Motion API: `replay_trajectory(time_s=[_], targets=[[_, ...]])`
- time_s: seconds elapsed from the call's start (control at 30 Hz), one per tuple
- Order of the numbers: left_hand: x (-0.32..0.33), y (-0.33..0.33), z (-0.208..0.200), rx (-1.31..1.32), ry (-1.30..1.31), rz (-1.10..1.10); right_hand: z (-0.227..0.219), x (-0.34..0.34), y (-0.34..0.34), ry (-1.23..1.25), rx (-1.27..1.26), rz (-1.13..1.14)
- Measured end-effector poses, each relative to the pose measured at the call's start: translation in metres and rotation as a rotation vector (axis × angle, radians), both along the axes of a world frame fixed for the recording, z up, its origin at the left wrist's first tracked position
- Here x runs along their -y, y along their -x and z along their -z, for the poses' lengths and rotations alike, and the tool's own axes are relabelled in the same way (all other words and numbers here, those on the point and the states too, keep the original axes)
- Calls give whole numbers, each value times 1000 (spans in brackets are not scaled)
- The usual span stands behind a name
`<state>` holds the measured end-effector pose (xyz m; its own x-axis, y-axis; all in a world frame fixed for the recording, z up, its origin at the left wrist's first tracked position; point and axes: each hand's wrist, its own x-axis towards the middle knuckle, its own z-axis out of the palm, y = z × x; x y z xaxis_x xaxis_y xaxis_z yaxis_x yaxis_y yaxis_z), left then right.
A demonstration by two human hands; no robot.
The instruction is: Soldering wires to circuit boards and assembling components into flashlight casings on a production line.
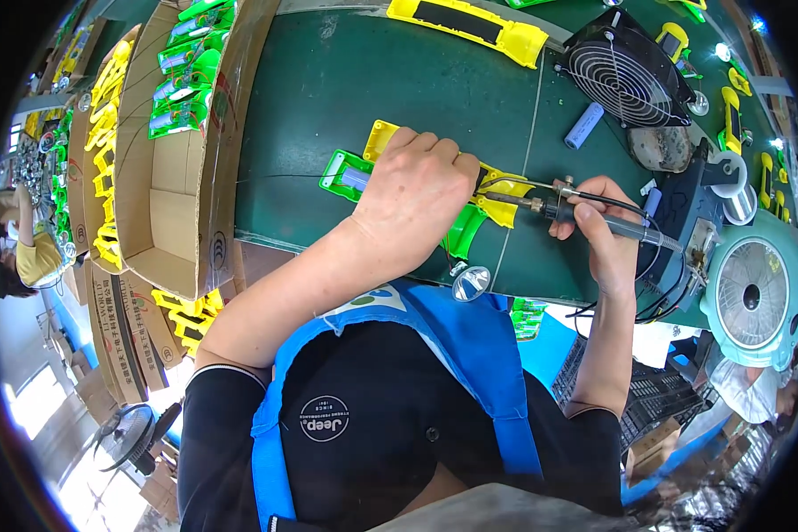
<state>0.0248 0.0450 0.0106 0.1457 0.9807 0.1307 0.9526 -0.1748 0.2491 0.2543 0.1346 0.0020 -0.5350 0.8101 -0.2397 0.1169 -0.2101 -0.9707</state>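
On the green bench point(328, 97), the left hand point(417, 191) presses down on a green and yellow plastic housing point(470, 226), fingers curled over it. The right hand point(598, 226) grips a soldering iron point(585, 215), its tip just right of the left hand's fingers. A small silver reflector point(471, 283) lies at the near bench edge.

Shell point(346, 173): on table point(310, 97), under left hand point(414, 191).
Iron point(594, 217): in right hand point(605, 232), right of shell.
Reflector point(471, 282): at near table edge.
Fan point(625, 75): behind iron.
Boxes point(164, 177): left of table.
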Motion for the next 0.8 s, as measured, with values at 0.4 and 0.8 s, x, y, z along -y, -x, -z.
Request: replay_trajectory(time_s=[0.4,0.8], targets=[[-3,-2,-2,-32,55,15,1,8,-2,-85,3,-23],[-3,-4,-2,-49,27,-3,16,52,5,-316,-230,279]])
